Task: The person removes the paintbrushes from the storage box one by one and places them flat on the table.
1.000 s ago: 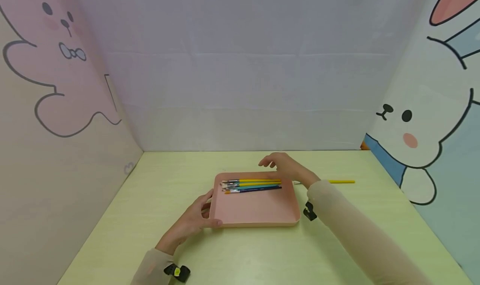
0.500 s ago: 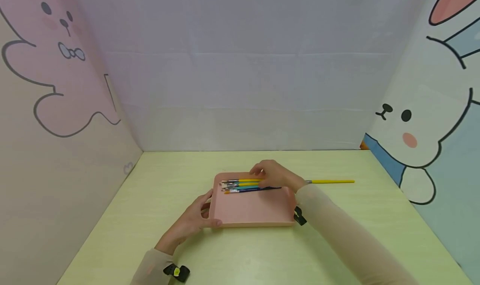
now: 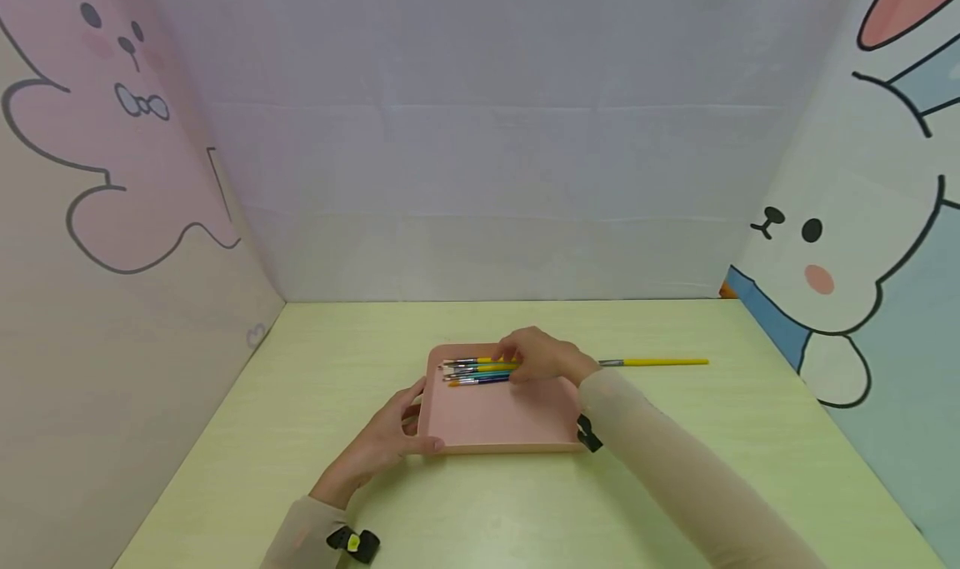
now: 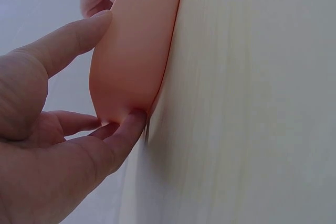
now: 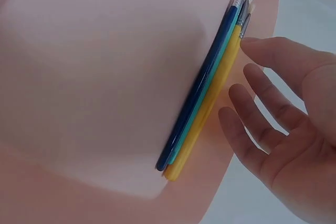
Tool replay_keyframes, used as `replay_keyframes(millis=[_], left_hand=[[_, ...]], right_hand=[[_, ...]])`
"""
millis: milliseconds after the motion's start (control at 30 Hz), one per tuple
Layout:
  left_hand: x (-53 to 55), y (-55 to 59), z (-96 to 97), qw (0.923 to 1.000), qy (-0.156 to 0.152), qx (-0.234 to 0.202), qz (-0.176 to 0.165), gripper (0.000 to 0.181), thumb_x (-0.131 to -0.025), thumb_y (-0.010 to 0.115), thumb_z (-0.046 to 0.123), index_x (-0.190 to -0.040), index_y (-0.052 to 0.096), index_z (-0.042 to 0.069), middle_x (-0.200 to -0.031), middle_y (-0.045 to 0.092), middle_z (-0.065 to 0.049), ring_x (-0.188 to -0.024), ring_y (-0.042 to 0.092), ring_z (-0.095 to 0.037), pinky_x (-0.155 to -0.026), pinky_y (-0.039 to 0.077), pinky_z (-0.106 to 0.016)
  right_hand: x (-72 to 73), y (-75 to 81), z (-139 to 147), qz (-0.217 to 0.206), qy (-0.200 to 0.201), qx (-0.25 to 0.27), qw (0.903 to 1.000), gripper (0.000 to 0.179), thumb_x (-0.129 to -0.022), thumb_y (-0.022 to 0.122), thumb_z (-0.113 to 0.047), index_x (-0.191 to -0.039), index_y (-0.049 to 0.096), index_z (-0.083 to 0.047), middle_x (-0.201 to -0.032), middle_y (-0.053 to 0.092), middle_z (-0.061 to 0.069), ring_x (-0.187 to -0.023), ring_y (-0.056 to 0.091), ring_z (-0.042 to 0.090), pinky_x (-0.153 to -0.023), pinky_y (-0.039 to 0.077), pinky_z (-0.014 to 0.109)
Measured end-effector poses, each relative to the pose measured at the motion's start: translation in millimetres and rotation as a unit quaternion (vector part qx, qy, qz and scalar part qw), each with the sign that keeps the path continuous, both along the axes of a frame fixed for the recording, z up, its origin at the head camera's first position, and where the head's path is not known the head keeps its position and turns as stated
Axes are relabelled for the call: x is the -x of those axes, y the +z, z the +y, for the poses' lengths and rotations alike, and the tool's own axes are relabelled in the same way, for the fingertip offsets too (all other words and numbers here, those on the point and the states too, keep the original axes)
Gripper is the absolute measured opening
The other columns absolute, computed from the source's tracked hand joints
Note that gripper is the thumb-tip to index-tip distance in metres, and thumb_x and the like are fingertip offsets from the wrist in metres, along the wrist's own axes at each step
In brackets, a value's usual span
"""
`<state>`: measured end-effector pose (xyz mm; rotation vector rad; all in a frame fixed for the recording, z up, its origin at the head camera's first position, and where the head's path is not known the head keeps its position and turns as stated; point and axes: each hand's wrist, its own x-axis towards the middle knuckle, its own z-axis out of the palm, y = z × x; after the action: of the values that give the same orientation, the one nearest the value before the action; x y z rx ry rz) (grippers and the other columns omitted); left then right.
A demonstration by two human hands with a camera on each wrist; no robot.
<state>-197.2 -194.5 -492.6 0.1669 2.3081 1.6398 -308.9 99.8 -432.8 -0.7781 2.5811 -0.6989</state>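
Sleeves (image 3: 300, 540), pale and long, come in at the near edge, with a small dark camera (image 3: 355, 543) strapped at the left wrist. Just beyond, the left hand (image 3: 390, 436) grips the near left corner of a pink tray (image 3: 487, 426): its thumb lies against the near wall, its other fingers are bent around the left side, and one fingertip sits low by the base. Such a hold would keep the tray from sliding on the tabletop (image 3: 480, 515); whether the corner is lifted slightly, I cannot tell.

The tray is shallow, with rounded corners. Its near part is bare; the far half carries a bundle of paintbrushes (image 3: 480, 370), handles yellow, teal and dark blue, side by side with their bristles toward the left. Lying parallel, they seem arranged to fit neatly along the long side.

Over the handle ends is the right hand (image 3: 542, 356), its fingers spread and loosely bent, gripping nothing visible. The right wrist view shows fingertips close beside the yellow handle; contact is unclear.

To the right of the tray, one yellow-handled brush (image 3: 663, 361) lies on the tabletop, handle end pointing right, its tip hidden behind the right arm. Farther back rises a plain pale backdrop (image 3: 487, 161), a cartoon rabbit (image 3: 870, 252) on the panel to its right.
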Motion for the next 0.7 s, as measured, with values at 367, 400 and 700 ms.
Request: replay_keyframes(millis=[367, 400, 700], left_hand=[[0.2, -0.3, 0.2, 1.0, 0.004, 0.002, 0.002, 0.109, -0.083, 0.092, 0.011, -0.17, 0.027, 0.018, -0.17, 0.031, -0.017, -0.146, 0.047, -0.042, -0.114, 0.05, -0.048], [0.1, 0.0, 0.2, 1.0, 0.004, 0.002, 0.001, 0.109, -0.083, 0.093, 0.011, -0.17, 0.027, 0.018, -0.17, 0.031, -0.017, -0.147, 0.047, -0.042, -0.114, 0.05, -0.048], [-0.3, 1.0, 0.5, 1.0, 0.004, 0.004, 0.004, 0.109, -0.084, 0.092, 0.012, -0.17, 0.027, 0.018, -0.17, 0.032, -0.017, -0.146, 0.048, -0.042, -0.115, 0.049, -0.049]], right_hand=[[-0.2, -1.9, -4.8, -0.006, -0.018, -0.067, 0.9976, 0.031, -0.093, 0.079, -0.009, -0.121, 0.077, -0.022, -0.117, 0.07, -0.003, -0.107, 0.059, 0.019, -0.099, 0.05, 0.053], [-0.6, -2.1, -5.5, -0.005, -0.021, -0.073, 0.9971, 0.031, -0.093, 0.079, -0.01, -0.121, 0.077, -0.023, -0.118, 0.069, -0.003, -0.107, 0.058, 0.019, -0.099, 0.049, 0.054], [-4.6, -8.0, -8.4, -0.008, -0.03, -0.094, 0.9951, 0.033, -0.095, 0.076, -0.011, -0.125, 0.078, -0.026, -0.121, 0.067, -0.006, -0.113, 0.057, 0.017, -0.102, 0.051, 0.046]])
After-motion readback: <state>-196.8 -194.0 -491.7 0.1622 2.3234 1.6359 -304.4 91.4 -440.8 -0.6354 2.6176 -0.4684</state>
